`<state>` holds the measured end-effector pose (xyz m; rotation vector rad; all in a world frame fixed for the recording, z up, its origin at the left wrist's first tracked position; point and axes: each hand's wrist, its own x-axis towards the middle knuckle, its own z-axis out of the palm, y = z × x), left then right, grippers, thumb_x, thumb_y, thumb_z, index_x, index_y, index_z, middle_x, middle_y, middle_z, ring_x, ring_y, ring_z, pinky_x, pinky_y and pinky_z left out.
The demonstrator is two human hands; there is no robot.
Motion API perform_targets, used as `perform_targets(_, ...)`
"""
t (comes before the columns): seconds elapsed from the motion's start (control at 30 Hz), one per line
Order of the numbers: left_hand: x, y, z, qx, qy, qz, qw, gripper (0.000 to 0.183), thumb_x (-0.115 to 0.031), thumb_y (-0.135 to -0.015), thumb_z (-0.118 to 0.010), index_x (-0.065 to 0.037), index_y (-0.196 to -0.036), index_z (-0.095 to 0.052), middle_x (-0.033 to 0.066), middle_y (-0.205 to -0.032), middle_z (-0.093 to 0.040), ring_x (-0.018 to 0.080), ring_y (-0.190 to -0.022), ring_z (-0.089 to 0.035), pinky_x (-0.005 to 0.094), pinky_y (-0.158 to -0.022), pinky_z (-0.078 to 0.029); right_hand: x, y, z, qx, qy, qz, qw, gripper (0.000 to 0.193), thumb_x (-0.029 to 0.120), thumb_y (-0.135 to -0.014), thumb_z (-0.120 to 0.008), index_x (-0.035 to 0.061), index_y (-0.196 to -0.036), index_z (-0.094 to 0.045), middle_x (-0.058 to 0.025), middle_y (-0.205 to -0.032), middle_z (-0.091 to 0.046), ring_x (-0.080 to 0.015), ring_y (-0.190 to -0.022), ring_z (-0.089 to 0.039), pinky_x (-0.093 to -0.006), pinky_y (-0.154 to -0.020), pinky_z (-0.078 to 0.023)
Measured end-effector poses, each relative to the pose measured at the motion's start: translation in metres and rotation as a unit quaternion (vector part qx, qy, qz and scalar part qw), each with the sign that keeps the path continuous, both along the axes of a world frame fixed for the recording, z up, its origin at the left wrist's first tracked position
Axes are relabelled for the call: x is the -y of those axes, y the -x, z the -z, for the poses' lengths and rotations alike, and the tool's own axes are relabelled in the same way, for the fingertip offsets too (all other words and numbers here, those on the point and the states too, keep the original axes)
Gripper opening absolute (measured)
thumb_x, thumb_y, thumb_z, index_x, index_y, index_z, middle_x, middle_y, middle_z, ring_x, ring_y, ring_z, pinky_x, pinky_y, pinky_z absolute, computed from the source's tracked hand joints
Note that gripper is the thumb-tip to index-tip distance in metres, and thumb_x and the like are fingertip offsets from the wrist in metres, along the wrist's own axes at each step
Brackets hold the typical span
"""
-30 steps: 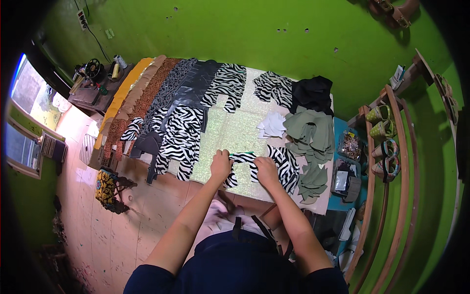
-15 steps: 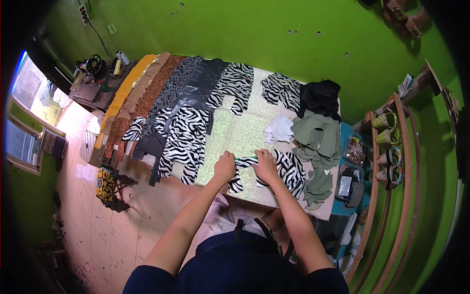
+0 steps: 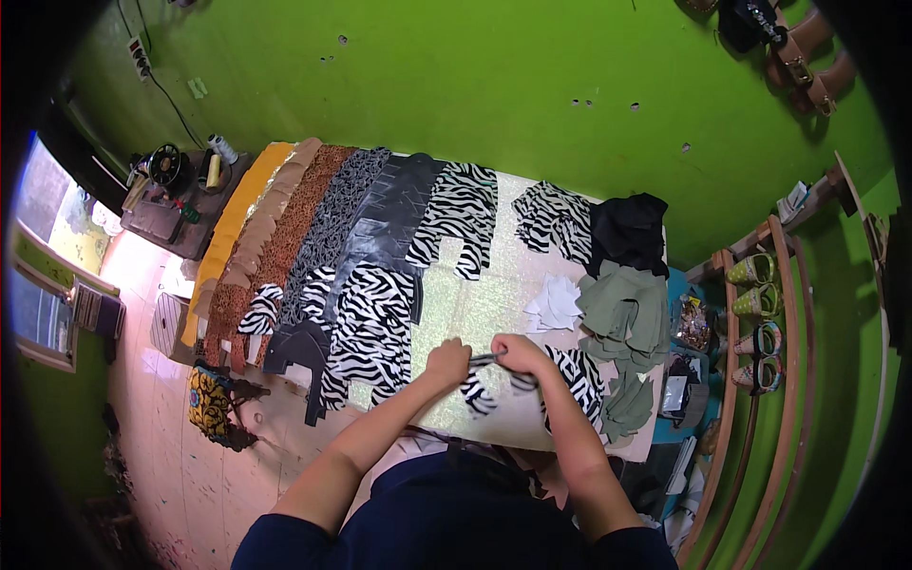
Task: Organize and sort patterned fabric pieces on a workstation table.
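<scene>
Both my hands sit close together over the near edge of the work table point(image 3: 494, 313), which is covered with a pale glittery sheet. My left hand point(image 3: 448, 362) is curled into a closed fist, pinching one end of a zebra-print fabric piece point(image 3: 478, 394); my right hand point(image 3: 519, 353) is closed on the other end, so the top edge of the piece is stretched thin between the two fists and the rest hangs below them, down onto the glitter sheet. Just right of my right hand lies another zebra-print piece point(image 3: 579, 375), touching or nearly touching my wrist; can't tell which. Left of my left hand is a large zebra-print cut point(image 3: 370, 328), near but apart. Further left, overlapping strips run across the table: black leather-like pieces point(image 3: 394, 214), grey leopard print point(image 3: 332, 228), brown speckled material point(image 3: 280, 237), tan point(image 3: 261, 242), yellow point(image 3: 233, 214). Beyond my hands, small white cut pieces point(image 3: 554, 306) lie beside a heap of olive green fabric point(image 3: 622, 313), with a black cloth point(image 3: 627, 233) above it. A wooden rack at right holds green shoes point(image 3: 755, 285). A small side table with thread spools point(image 3: 220, 157) stands far left against the green wall point(image 3: 475, 85).
</scene>
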<state>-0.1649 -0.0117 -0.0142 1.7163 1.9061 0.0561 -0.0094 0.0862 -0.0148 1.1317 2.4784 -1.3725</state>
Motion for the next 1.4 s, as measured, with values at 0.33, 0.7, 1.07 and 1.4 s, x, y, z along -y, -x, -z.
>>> perform_targets(0.33,-0.103,0.121,-0.031,0.217,-0.184,-0.216,0.934,0.029,-0.015,-0.076,-0.064,-0.001,-0.099,-0.051,0.0152,-0.069,-0.057,0.0271,-0.063,-0.057,0.0345,-0.061,-0.045,-0.081,0.095,0.011,-0.265,0.079,0.298,0.914,0.028,0.007,-0.074,-0.064,0.0033,-0.101,-0.054,-0.0107,-0.088,-0.062,-0.0184,-0.084,-0.058,-0.0282,-0.075,-0.043)
perform_targets(0.7,-0.15,0.144,-0.004,0.079,-0.232,-0.146,0.958,0.034,-0.011,-0.075,-0.059,0.0,-0.106,-0.049,0.0193,-0.107,-0.05,0.0348,-0.095,-0.05,0.0389,-0.083,-0.041,-0.086,0.157,0.017,-0.119,-0.282,0.342,0.889,0.036,0.002,-0.069,-0.061,0.0046,-0.103,-0.053,-0.0158,-0.107,-0.05,-0.0338,-0.102,-0.046,-0.0377,-0.088,-0.037)
perform_targets(1.07,-0.107,0.112,0.028,-0.146,-0.252,0.019,0.956,0.051,-0.033,-0.087,-0.04,-0.002,-0.128,-0.039,0.0097,-0.137,-0.035,0.019,-0.126,-0.032,0.039,-0.104,-0.02,-0.051,0.138,0.039,0.027,-0.358,0.107,0.927,0.052,0.032,-0.088,-0.04,0.0038,-0.131,-0.032,-0.0097,-0.141,-0.026,-0.0232,-0.129,-0.025,-0.0505,-0.104,-0.014)
perform_targets(1.4,-0.09,0.075,0.01,-0.171,-0.248,0.032,0.953,0.05,-0.024,-0.081,-0.044,0.001,-0.124,-0.042,0.0155,-0.138,-0.028,0.029,-0.128,-0.026,0.0433,-0.105,-0.018,-0.026,0.102,0.014,-0.124,-0.356,0.023,0.926,0.048,0.016,-0.083,-0.044,0.0022,-0.128,-0.037,-0.0118,-0.135,-0.035,-0.0264,-0.125,-0.032,-0.0499,-0.102,-0.02)
